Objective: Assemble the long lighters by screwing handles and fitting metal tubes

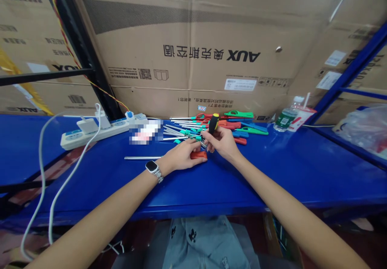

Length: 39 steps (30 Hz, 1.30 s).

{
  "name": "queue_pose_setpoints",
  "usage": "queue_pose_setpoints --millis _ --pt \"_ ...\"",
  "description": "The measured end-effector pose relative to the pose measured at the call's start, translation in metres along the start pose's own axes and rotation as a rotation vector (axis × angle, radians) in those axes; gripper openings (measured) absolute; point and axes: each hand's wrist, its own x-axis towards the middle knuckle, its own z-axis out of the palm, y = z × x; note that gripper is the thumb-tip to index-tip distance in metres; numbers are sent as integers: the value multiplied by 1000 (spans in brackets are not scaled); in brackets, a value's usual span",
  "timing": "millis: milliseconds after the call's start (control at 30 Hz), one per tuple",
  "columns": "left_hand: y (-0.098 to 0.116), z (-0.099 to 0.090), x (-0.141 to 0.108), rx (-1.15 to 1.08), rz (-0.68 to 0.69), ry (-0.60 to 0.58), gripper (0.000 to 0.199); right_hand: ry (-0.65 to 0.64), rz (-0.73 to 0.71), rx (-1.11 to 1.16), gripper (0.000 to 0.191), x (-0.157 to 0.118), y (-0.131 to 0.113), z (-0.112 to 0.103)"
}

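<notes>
My left hand [182, 155] is closed around a long-necked lighter [198, 155] with an orange-red handle, low over the blue table. The lighter's thin metal tube sticks out to the left, past my wrist. My right hand [224, 143] grips a screwdriver [213, 123] with a yellow and black handle, held upright close to the lighter's handle end. My fingers hide the screwdriver's tip. Just behind both hands lies a loose pile of long-necked lighters, among them a green one [238, 114] and a blue one [242, 133], with several metal tubes and small green parts.
A white power strip [71, 140] with plugs and cables lies at the left. Large cardboard boxes [208, 27] stand behind the blue table [242, 184]. At the right are a water bottle [284, 118], a cup with a straw [302, 118] and a clear plastic bag [363, 130].
</notes>
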Motion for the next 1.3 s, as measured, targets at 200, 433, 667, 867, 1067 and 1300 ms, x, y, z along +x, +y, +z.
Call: queue_pose_setpoints --millis 200,433,667,867,1067,1300 --pt "1 -1 -1 -44 1 -13 32 109 20 40 50 2 4 10" --pt "1 0 -2 -44 -5 16 36 -260 22 -3 42 1 -7 -6" --pt "1 -1 -2 -21 -30 23 36 42 11 67 46 1 2 8" --pt "3 0 -3 -32 -31 13 38 -63 70 106 57 5 0 6" --pt "7 -10 3 -224 -27 188 47 -270 3 42 43 0 2 -7" --pt "24 -51 45 -684 10 204 32 -244 -49 -14 43 -6 7 -6"
